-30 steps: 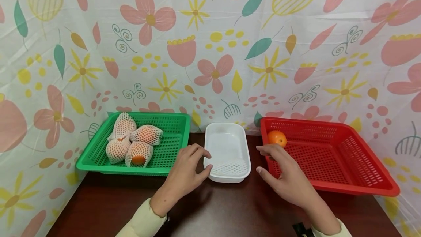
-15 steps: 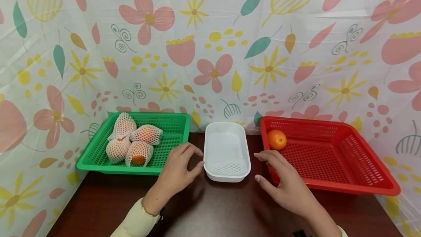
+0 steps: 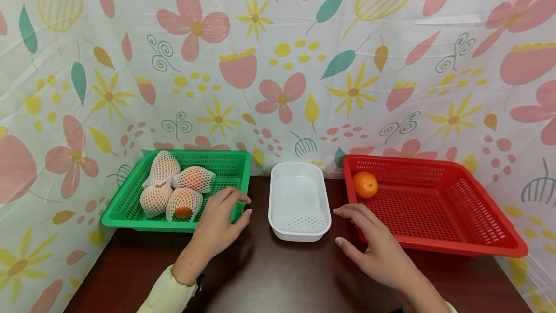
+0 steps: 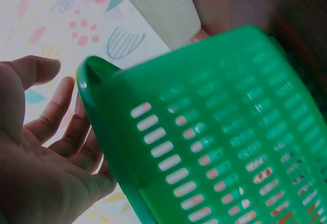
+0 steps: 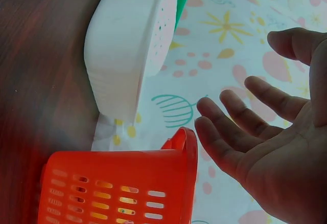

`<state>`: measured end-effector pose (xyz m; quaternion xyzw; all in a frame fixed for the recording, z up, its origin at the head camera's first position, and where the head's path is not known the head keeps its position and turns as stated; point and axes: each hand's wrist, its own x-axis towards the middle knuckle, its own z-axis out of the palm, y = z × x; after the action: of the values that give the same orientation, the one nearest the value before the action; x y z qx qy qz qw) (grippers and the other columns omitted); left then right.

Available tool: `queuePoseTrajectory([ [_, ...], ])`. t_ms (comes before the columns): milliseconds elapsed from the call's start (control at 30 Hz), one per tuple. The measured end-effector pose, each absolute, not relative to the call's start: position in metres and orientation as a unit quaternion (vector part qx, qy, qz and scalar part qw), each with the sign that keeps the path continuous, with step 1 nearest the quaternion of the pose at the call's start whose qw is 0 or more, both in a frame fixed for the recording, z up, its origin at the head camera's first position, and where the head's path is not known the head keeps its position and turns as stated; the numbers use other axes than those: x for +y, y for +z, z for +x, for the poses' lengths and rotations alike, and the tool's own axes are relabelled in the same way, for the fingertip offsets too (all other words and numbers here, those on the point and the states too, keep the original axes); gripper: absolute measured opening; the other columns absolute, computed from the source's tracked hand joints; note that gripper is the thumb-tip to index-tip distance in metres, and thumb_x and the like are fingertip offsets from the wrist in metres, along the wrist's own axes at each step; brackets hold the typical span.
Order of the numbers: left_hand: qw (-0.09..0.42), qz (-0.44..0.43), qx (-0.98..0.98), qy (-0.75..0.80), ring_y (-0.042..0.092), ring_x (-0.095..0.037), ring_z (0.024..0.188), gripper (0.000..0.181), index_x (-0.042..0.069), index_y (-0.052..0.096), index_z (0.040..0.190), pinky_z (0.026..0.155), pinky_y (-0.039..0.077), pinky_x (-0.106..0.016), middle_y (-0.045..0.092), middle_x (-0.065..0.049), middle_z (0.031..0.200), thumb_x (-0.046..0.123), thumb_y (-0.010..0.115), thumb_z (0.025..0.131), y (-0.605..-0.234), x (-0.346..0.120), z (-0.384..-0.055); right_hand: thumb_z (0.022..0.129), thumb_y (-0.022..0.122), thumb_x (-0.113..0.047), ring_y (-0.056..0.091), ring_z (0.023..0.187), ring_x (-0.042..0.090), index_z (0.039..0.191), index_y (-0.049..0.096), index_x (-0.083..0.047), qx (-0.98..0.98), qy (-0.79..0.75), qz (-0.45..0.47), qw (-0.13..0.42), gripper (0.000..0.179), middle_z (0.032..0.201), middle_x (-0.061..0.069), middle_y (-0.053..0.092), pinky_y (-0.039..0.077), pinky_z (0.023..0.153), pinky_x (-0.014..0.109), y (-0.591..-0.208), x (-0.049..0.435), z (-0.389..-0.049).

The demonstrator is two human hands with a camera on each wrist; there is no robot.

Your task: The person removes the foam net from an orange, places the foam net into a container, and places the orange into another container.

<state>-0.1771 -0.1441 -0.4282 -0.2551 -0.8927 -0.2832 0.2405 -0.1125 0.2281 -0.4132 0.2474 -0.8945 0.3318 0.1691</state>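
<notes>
One stiff, probably light and slippery white plastic tray (image 3: 297, 197) sits on the table (image 3: 299, 274) between two hands; its long rims offer the best hold. The left hand (image 3: 219, 219), thumb and fingers apart, is by one green basket (image 3: 143, 225) with four bruisable-looking foam-netted fruits (image 3: 156, 200). The right hand (image 3: 375, 243), also parted and holding nothing, is near one red basket (image 3: 417, 216) containing one orange (image 3: 366, 185).

soft, even light fills the head view, with a dull sheen and faint shadows on the dark tabletop (image 3: 299, 277). both wrist views look hazier, the patterned cloth (image 4: 56, 17) washed-out behind dim fingers (image 4: 55, 107).
</notes>
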Motion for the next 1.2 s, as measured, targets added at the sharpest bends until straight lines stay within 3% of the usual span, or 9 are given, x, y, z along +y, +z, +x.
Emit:
queuePoseTrajectory([
  [267,0.236,-0.25,-0.9,-0.267,0.066,-0.024,0.104,0.016,0.017,0.075,0.11,0.09,0.054,-0.046,0.068,0.002,0.109,0.013,0.078,0.095,-0.428,-0.169,-0.178,0.087,0.088,-0.014,0.057,0.126,0.012,0.14,0.061,-0.03,-0.892,0.334,0.255,0.167,0.061,0.139,-0.011,0.057,0.033,0.108,0.008,-0.416,0.227,-0.113],
  [600,0.214,-0.257,-0.91,-0.247,0.066,-0.026,0.11,0.037,0.015,0.076,0.117,0.086,0.054,-0.045,0.07,-0.002,0.118,-0.005,0.068,0.088,-0.415,-0.209,-0.183,0.087,0.087,-0.011,0.057,0.126,0.01,0.138,0.061,-0.029,-0.895,0.324,0.258,0.168,0.06,0.139,-0.009,0.058,0.033,0.108,0.008,-0.418,0.229,-0.114],
  [733,0.186,-0.277,-0.913,-0.236,0.064,-0.019,0.1,0.047,0.016,0.073,0.122,0.079,0.052,-0.038,0.068,-0.002,0.124,-0.014,0.064,0.086,-0.411,-0.223,-0.186,0.087,0.088,-0.015,0.056,0.126,0.007,0.137,0.06,-0.032,-0.904,0.313,0.25,0.152,0.059,0.139,-0.01,0.058,0.035,0.108,0.009,-0.42,0.229,-0.113],
  [867,0.161,-0.294,-0.917,-0.217,0.061,-0.016,0.102,0.061,0.018,0.072,0.126,0.077,0.051,-0.034,0.066,0.0,0.127,-0.022,0.06,0.082,-0.41,-0.235,-0.189,0.088,0.088,-0.017,0.056,0.126,0.006,0.137,0.06,-0.032,-0.906,0.308,0.253,0.146,0.058,0.139,-0.01,0.058,0.035,0.109,0.009,-0.419,0.229,-0.112],
  [967,0.143,-0.306,-0.919,-0.204,0.062,-0.02,0.116,0.067,0.018,0.071,0.127,0.089,0.054,-0.041,0.066,0.001,0.127,-0.026,0.053,0.08,-0.409,-0.243,-0.192,0.088,0.088,-0.018,0.056,0.127,0.005,0.137,0.06,-0.032,-0.906,0.306,0.255,0.145,0.058,0.14,-0.011,0.057,0.034,0.109,0.009,-0.419,0.229,-0.111],
  [1067,0.118,-0.315,-0.92,-0.203,0.061,-0.025,0.124,0.069,0.02,0.071,0.128,0.105,0.049,-0.056,0.065,0.0,0.128,-0.028,0.049,0.083,-0.408,-0.251,-0.194,0.088,0.088,-0.019,0.055,0.128,0.005,0.137,0.06,-0.032,-0.906,0.305,0.257,0.145,0.058,0.14,-0.012,0.055,0.034,0.109,0.008,-0.419,0.229,-0.11],
  [1200,0.082,-0.315,-0.922,-0.209,0.06,-0.027,0.128,0.07,0.023,0.071,0.129,0.117,0.024,-0.076,0.065,0.0,0.132,-0.027,0.048,0.085,-0.403,-0.258,-0.199,0.088,0.087,-0.017,0.055,0.128,0.007,0.137,0.06,-0.031,-0.902,0.307,0.268,0.146,0.058,0.141,-0.01,0.055,0.034,0.11,0.009,-0.419,0.229,-0.11],
])
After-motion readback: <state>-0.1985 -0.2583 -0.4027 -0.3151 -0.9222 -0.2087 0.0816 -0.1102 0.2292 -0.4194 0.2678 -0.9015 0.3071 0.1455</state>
